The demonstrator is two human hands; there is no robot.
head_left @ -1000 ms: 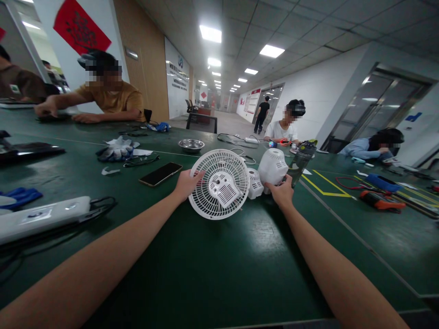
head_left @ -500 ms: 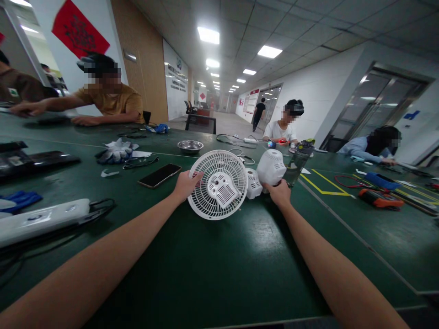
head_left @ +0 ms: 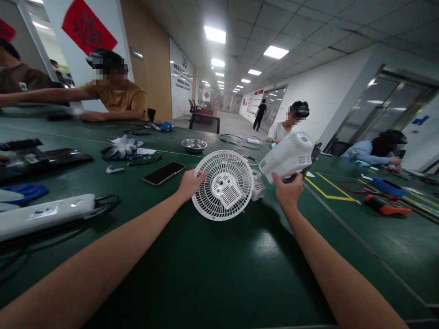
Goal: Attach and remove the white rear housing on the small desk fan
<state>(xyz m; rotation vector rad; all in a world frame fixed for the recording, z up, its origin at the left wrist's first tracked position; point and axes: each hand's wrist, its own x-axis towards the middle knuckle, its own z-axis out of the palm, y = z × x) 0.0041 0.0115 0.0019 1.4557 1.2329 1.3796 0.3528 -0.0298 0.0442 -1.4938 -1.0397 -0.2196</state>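
Observation:
A white round fan grille (head_left: 222,185) stands tilted on the green table (head_left: 212,269), and my left hand (head_left: 190,183) grips its left rim. My right hand (head_left: 288,191) is closed on a white fan motor housing (head_left: 288,157), lifted off the table and tipped on its side. A smaller white vented part (head_left: 258,185) sits on the table between the grille and my right hand.
A black phone (head_left: 163,173), a steel bowl (head_left: 194,145), gloves (head_left: 120,149) and cables lie beyond the grille. A white power strip (head_left: 44,214) lies at left. Orange and blue tools (head_left: 387,205) lie at right. Several people sit around the table.
My right hand has lifted the white motor housing off the table and tipped it sideways to the right. My left hand stays on the grille's rim.

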